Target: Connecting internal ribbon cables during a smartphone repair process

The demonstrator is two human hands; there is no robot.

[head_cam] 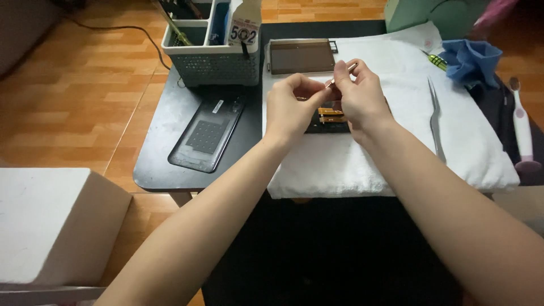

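Both my hands meet above an opened phone body (327,117) lying on a white towel (368,158). My right hand (360,99) grips a thin metal tool (340,76) between thumb and fingers. My left hand (292,107) pinches the tool's lower tip with thumb and forefinger. Orange flex cables show on the phone between my hands; most of the phone is hidden by them.
A dark back cover (208,136) lies on the black table (164,164) at left. Behind it stands a grey basket (212,62) holding tools and a glue bottle (245,25). A small tray (300,55), tweezers (435,122), blue cloth (470,59), a green screwdriver (435,60) and a brush (521,127) lie around.
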